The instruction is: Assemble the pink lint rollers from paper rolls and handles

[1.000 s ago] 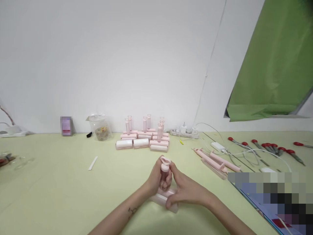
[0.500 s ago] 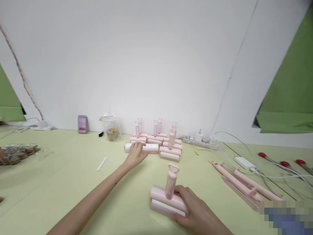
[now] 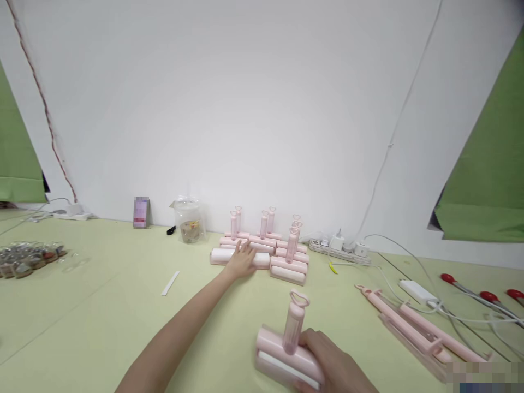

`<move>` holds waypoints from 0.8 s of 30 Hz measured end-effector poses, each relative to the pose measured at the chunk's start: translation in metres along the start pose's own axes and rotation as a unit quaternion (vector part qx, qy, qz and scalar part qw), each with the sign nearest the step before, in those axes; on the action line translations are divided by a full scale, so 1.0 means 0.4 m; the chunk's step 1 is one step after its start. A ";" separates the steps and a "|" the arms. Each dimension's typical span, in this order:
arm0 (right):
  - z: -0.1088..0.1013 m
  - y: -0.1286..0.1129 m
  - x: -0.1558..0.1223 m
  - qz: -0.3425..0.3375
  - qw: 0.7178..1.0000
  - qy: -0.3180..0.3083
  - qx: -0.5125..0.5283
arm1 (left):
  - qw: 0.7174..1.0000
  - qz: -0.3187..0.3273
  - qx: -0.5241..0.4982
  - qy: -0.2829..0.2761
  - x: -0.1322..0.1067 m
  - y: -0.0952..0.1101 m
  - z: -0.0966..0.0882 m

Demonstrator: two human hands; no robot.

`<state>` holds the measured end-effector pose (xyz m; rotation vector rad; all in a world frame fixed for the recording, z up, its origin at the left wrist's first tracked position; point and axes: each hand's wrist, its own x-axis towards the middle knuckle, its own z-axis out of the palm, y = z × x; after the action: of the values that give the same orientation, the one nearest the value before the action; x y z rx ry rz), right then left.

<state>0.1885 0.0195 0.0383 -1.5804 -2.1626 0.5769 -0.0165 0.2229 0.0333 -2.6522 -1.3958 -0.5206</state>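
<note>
My right hand (image 3: pixel 333 357) grips the body of a pink lint roller (image 3: pixel 282 349) at its right end, above the table at the front. Its clear-pink handle points up and ends in a heart-shaped loop. My left hand (image 3: pixel 242 261) lies across a white roll (image 3: pixel 223 256) at the back, fingers stretched over it towards the pink rollers behind. Whether its fingertips touch those rollers I cannot tell. Several lint rollers (image 3: pixel 289 267) stand grouped by the wall, handles upright.
Two long pink handle parts (image 3: pixel 403 319) lie at right, near a white adapter (image 3: pixel 417 292), cables and red-ended tools (image 3: pixel 448 278). A power strip (image 3: pixel 339 252) runs along the wall. A bagged cup (image 3: pixel 189 221), a phone (image 3: pixel 141 213), a white strip (image 3: pixel 170 283) and clear-wrapped items (image 3: pixel 30 257) are at left.
My left hand has slid a little right along the white roll, its fingers now reaching farther over it. My right hand still holds the lint roller. The view has tilted slightly up.
</note>
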 end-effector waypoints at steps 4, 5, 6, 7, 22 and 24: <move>-0.054 0.009 -0.002 -0.012 0.989 0.122 0.087 | 0.999 -0.018 -0.036 -0.011 -0.070 0.039 -0.034; -0.067 0.011 0.008 -0.001 0.983 0.156 0.098 | 0.998 -0.024 -0.049 -0.013 -0.103 0.048 -0.045; -0.077 0.011 0.023 0.011 0.979 0.175 0.101 | 0.997 -0.031 -0.064 -0.016 -0.140 0.056 -0.055; -0.085 0.007 0.044 0.017 0.979 0.178 0.095 | 0.996 -0.040 -0.078 -0.018 -0.181 0.062 -0.064; -0.027 -0.105 0.458 -0.075 0.965 0.070 -0.240 | 0.903 -0.151 -0.403 -0.015 -0.442 0.036 -0.094; -0.016 -0.100 0.477 -0.075 0.966 0.058 -0.243 | 0.886 -0.153 -0.437 -0.028 -0.441 0.028 -0.090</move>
<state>0.1066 0.1914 0.0799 -1.6058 -2.4242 -0.1054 -0.1084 0.0702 0.0072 -3.0714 -1.9644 -1.4144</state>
